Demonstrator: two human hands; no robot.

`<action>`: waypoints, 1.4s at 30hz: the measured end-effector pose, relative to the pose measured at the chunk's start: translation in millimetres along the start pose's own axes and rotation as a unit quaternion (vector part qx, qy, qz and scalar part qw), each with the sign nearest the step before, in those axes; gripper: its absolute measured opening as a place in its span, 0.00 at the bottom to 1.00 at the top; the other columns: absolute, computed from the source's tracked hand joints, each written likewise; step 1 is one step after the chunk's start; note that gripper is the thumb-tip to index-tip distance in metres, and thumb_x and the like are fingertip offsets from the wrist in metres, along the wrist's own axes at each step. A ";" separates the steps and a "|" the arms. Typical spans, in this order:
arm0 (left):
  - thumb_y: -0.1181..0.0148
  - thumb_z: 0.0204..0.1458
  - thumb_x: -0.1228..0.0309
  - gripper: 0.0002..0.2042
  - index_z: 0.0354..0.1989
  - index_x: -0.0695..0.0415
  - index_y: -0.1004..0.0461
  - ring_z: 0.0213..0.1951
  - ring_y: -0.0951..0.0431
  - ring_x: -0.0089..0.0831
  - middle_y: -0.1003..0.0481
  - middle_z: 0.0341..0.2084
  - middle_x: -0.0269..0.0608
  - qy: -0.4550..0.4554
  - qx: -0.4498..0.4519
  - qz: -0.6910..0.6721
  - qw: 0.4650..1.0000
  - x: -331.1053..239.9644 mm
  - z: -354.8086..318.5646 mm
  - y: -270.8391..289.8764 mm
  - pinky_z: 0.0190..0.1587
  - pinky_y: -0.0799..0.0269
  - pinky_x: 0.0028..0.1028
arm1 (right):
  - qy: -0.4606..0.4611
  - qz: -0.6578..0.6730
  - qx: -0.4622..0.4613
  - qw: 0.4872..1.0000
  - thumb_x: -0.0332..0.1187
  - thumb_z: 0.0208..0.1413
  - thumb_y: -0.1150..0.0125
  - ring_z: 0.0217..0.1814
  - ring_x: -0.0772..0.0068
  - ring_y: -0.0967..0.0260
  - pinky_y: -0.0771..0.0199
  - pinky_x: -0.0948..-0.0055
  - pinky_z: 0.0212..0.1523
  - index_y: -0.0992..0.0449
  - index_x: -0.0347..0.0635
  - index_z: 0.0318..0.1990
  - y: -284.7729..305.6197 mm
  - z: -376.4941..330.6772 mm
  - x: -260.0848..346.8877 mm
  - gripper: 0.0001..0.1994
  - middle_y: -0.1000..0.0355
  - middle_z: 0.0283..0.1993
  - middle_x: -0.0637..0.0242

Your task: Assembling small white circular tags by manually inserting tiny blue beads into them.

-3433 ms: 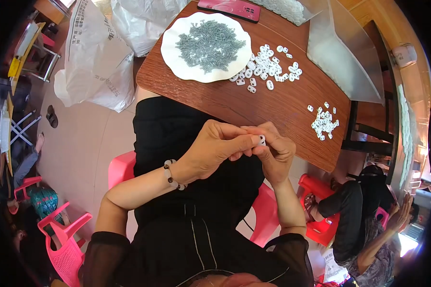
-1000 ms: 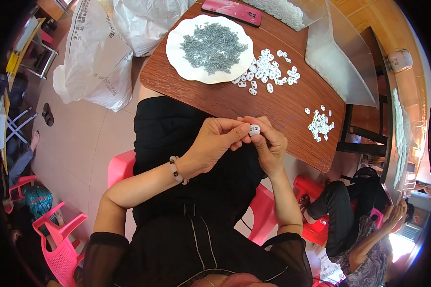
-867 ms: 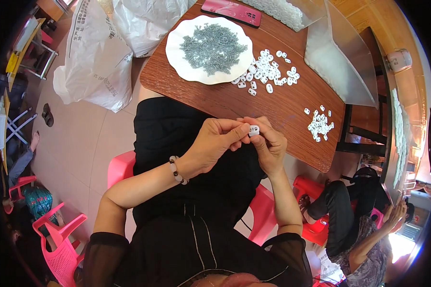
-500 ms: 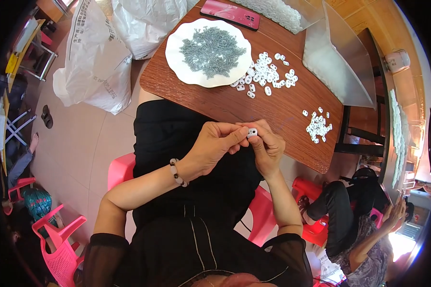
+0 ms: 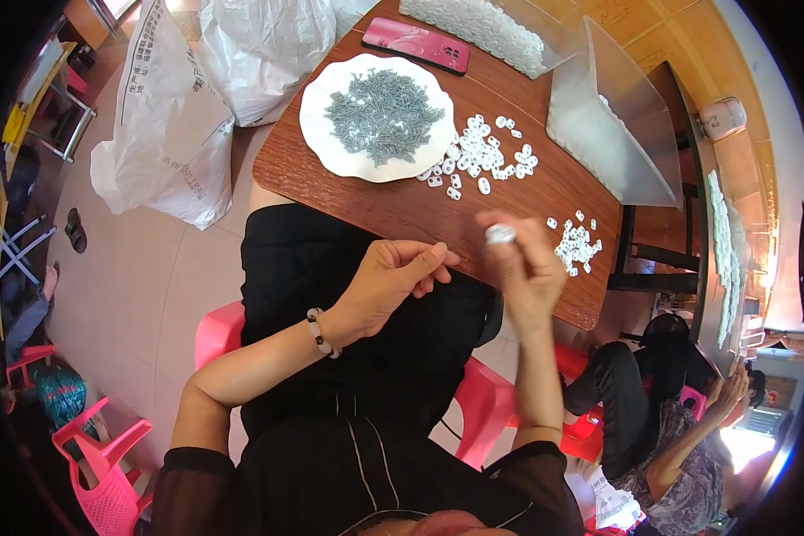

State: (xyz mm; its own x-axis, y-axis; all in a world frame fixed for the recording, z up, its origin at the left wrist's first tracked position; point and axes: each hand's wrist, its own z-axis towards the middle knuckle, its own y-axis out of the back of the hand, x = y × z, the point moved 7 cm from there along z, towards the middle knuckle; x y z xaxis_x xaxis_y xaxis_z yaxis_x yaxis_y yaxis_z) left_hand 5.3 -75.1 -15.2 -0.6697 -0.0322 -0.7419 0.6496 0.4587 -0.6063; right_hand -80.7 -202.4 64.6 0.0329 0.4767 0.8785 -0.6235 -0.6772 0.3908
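Note:
My right hand (image 5: 532,270) is raised over the table's near edge, its fingers closed on a small white plastic piece (image 5: 500,234); motion smears it a little. To its left, over my lap, my left hand (image 5: 386,281) keeps thumb and forefinger pinched together, and whatever they may hold is too small to make out. Beyond both hands a loose scatter of white two-holed plastic pieces (image 5: 483,186) lies on the brown table (image 5: 366,204). A smaller pile of white pieces (image 5: 578,247) sits right of my right hand. The white scalloped plate (image 5: 316,154) carries a heap of small grey screw-like pins (image 5: 384,116).
A pink phone (image 5: 416,45) lies behind the plate. Clear-walled trays of white pieces (image 5: 590,129) stand at the back right. White sacks (image 5: 174,134) rest on the floor at left. Another person (image 5: 679,447) sits at right, near a red stool (image 5: 581,429).
My hands have parted. The right one has moved right, carrying the white piece out of the left hand's reach, while the left stays pinched over my lap. The view has shifted slightly.

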 end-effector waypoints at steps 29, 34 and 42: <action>0.44 0.57 0.67 0.11 0.29 0.61 0.22 0.21 0.35 0.12 0.29 0.18 0.28 0.026 -0.025 0.053 0.998 4.4 5.2 7.1 0.25 0.40 0.13 | 0.042 -0.257 0.038 0.965 0.30 0.48 0.35 0.37 0.58 0.32 0.31 0.65 0.39 0.21 0.40 0.35 12.0 59.1 -37.4 0.07 0.25 0.29 0.61; 0.44 0.58 0.66 0.11 0.30 0.61 0.22 0.21 0.34 0.11 0.28 0.19 0.27 0.025 -0.026 0.056 0.998 4.2 4.8 6.5 0.25 0.40 0.12 | 0.062 -0.294 0.022 0.954 0.29 0.50 0.36 0.38 0.57 0.32 0.31 0.65 0.40 0.21 0.40 0.36 14.9 63.1 -40.0 0.06 0.25 0.32 0.60; 0.45 0.59 0.65 0.12 0.33 0.61 0.22 0.22 0.34 0.12 0.28 0.19 0.27 0.027 -0.021 0.066 0.997 4.1 4.7 6.4 0.26 0.40 0.14 | 0.073 -0.379 0.015 0.923 0.29 0.51 0.38 0.42 0.57 0.34 0.31 0.63 0.42 0.20 0.42 0.38 18.1 68.7 -46.5 0.07 0.26 0.34 0.60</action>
State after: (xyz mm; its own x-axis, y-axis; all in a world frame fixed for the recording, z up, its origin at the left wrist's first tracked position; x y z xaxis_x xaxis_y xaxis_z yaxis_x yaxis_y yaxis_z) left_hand 8.4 -76.5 -23.4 -0.5981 0.0795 -0.7974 0.7190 0.4926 -0.4902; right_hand -39.8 -275.4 49.7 0.3437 0.8882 0.3049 -0.4427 -0.1331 0.8867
